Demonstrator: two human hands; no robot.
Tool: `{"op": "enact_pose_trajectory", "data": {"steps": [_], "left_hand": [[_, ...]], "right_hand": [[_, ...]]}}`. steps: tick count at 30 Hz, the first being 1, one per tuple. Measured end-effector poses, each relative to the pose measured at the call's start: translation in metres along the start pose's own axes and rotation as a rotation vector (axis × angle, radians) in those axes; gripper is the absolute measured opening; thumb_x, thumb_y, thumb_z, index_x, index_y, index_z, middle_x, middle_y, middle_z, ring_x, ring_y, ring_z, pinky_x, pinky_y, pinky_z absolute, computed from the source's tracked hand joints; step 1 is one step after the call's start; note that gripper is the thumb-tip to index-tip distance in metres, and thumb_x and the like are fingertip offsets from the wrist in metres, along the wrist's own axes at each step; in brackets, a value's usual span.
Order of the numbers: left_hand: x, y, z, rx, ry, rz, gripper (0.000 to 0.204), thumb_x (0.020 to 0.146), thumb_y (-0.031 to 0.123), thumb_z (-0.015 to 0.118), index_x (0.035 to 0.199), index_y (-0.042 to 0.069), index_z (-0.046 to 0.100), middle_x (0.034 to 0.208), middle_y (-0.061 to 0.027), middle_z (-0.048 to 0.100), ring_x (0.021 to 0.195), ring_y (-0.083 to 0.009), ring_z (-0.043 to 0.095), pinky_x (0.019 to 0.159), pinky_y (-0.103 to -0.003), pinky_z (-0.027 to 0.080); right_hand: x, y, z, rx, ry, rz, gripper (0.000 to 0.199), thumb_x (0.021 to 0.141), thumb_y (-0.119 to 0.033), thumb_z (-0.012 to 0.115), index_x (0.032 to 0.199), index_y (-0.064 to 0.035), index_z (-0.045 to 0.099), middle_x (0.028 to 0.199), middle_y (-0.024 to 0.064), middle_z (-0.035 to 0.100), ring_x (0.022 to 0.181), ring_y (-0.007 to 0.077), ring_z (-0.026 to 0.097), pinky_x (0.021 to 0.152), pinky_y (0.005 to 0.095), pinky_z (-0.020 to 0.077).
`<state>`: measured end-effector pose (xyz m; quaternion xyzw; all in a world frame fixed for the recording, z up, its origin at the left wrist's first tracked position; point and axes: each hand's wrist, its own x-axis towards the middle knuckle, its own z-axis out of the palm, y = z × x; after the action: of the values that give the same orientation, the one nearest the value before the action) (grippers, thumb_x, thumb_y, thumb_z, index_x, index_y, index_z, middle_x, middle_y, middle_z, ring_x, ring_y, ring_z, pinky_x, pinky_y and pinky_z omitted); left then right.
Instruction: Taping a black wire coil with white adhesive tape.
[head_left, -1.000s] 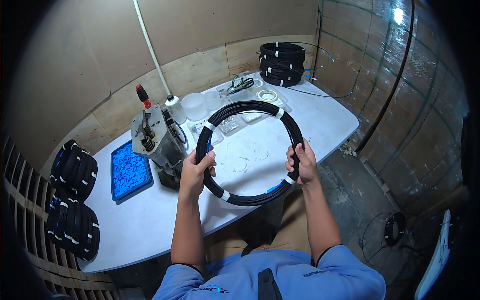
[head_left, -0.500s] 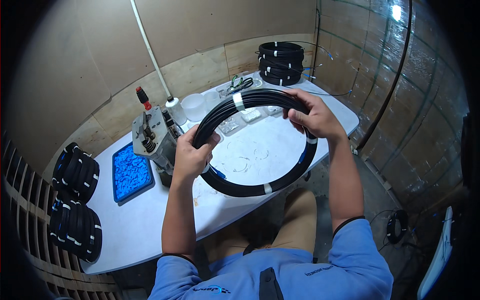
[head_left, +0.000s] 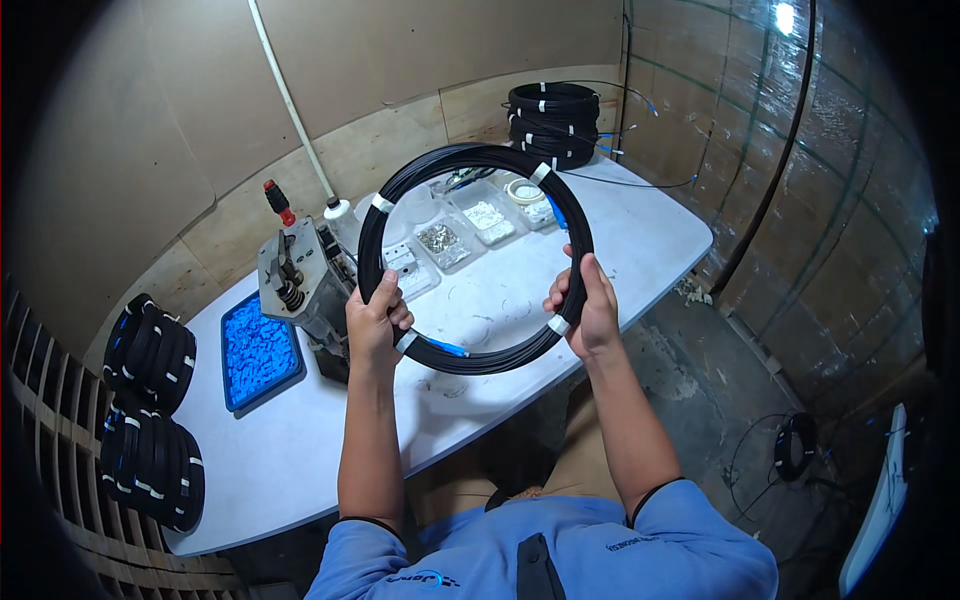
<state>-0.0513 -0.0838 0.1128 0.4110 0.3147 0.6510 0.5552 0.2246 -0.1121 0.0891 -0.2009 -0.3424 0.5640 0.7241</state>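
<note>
Over the table I hold up a round coil of black cable (head_left: 470, 156), bound with several white tape bands. My left hand (head_left: 376, 318) is closed around its left side, thumb on the near face. On the right side, my right hand (head_left: 590, 310) grips the ring between thumb and fingers. A blue connector (head_left: 443, 347) lies along the inner edge at the bottom, beside a tape band. Another blue piece (head_left: 559, 212) shows at the upper right of the ring. Through the coil's opening I see clear trays of small parts (head_left: 445, 243).
Left of the coil stands a metal bench machine (head_left: 305, 265) with a red-and-black handle. Beside it a tray (head_left: 262, 350) holds blue pieces. Stacked black coils stand at the table's left edge (head_left: 150, 410) and far right corner (head_left: 555, 125). One loose coil (head_left: 795, 448) lies on the floor.
The coil has been turned and tipped up to face me more squarely. My right hand has come down from its upper right to its lower right side. The left hand still holds the left side.
</note>
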Motion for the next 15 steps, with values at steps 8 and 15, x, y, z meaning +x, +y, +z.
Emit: {"op": "enact_pose_trajectory", "data": {"steps": [8,15], "left_hand": [[-0.011,-0.014,-0.008,0.022,0.010,-0.059,0.027,0.094,0.026,0.071,0.083,0.009,0.052,0.066,0.0005,0.049,0.051,-0.0072,0.046,0.048,-0.025,0.044],[-0.014,-0.009,-0.003,0.110,-0.017,0.011,0.023,0.093,0.022,0.071,0.094,0.003,0.059,0.071,-0.0038,0.059,0.057,-0.0106,0.056,0.055,-0.028,0.052]], "right_hand": [[0.001,-0.003,-0.002,-0.091,0.102,0.076,0.027,0.100,-0.025,0.061,0.116,-0.0059,0.052,0.072,-0.0009,0.046,0.056,0.0082,0.048,0.051,0.0253,0.0448],[-0.002,0.002,-0.007,-0.129,0.047,-0.048,0.025,0.096,-0.014,0.064,0.116,-0.0040,0.052,0.069,-0.0001,0.048,0.053,0.0081,0.047,0.049,0.0249,0.0437]]}}
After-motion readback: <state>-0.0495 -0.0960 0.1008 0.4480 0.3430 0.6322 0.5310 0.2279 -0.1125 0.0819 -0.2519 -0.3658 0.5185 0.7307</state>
